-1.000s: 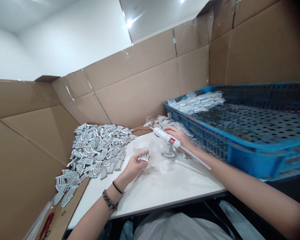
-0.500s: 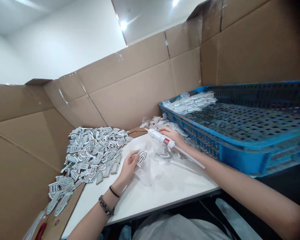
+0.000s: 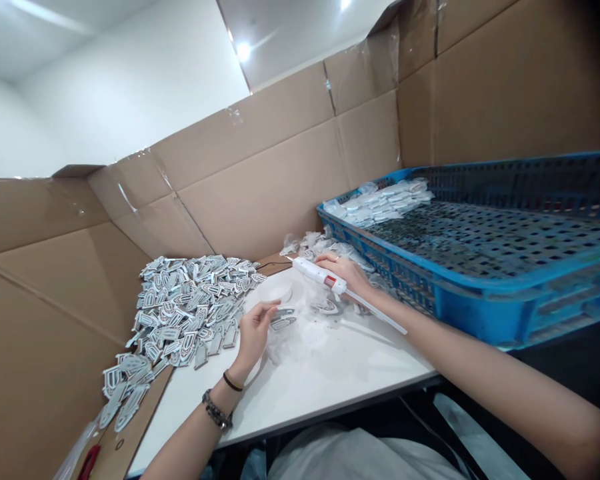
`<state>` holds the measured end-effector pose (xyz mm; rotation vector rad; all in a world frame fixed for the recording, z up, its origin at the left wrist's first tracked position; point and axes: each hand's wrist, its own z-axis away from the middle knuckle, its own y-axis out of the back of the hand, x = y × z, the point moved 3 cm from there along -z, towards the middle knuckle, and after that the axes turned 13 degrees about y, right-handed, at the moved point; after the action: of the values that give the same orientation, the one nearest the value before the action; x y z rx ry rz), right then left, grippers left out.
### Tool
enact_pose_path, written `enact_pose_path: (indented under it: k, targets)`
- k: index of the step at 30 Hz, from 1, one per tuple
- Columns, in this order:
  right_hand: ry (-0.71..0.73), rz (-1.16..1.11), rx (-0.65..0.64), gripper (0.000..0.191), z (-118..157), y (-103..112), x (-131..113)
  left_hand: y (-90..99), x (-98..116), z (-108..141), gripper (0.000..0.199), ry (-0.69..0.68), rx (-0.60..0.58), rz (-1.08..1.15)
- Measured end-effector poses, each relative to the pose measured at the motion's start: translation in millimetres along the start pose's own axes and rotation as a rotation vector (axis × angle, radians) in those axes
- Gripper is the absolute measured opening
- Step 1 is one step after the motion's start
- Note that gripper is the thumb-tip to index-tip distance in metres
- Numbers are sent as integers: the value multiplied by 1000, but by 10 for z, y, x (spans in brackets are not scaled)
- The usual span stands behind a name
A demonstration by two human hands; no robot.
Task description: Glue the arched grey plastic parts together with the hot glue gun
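Note:
My right hand [image 3: 347, 272] is wrapped round a white hot glue gun [image 3: 313, 271], its nozzle pointing to the far left. A glue stick [image 3: 377, 312] sticks out of the gun's back along my forearm. My left hand [image 3: 256, 328] is closed in a pinch on a small flat grey-and-white cutout piece [image 3: 286, 312], seen nearly edge-on. Just below it shows another striped cutout shape [image 3: 283, 324]; whether the two are joined I cannot tell. Clear plastic film lies under and around them. Beneath the glue gun, another cutout piece [image 3: 327, 306] rests in clear plastic.
A big heap of similar cutout pieces [image 3: 190, 307] covers the table's left side. At right stands a blue plastic crate [image 3: 460, 280] with stacked bagged pieces [image 3: 385, 202]. Crumpled clear bags [image 3: 315, 245] lie beside it. Cardboard walls [image 3: 260, 173] enclose the white table [image 3: 300, 393].
The cutout piece at my left fingers has turned from facing me to nearly edge-on. My left hand has shifted slightly left. My right hand keeps hold of the glue gun.

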<state>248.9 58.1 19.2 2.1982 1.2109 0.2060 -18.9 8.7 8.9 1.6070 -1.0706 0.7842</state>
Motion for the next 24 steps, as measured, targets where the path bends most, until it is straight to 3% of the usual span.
enact_pose_path:
  k: [4, 10, 12, 14, 15, 17, 20, 23, 24]
  targets:
    - [-27, 11, 27, 26, 2, -11, 27, 27, 273, -69, 26, -73, 8, -130]
    - [-72, 1, 37, 25, 10, -19, 81, 163, 946, -222, 28, -203, 75, -173]
    - [-69, -6, 72, 25, 11, -14, 94, 209, 1177, -111, 26, -273, 171, -183]
    - [-57, -24, 118, 24, 8, -10, 97, 190, 1382, 170, 20, -379, 251, -209]
    - [-56, -33, 139, 24, 5, -8, 96, 130, 1458, 364, 16, -448, 229, -226]
    - [-63, -41, 167, 23, -1, -6, 94, -119, 1515, 810, 12, -607, 1, -250]
    - [-80, -33, 182, 20, -4, -7, 96, -749, 1255, 1439, 15, -782, -618, -367]
    - [-72, -39, 182, 19, 2, -11, 100, -1417, 701, 1714, 19, -682, -1097, -401]
    - [-64, -44, 178, 18, 5, -13, 100, -1614, 514, 1705, 14, -587, -1134, -438]
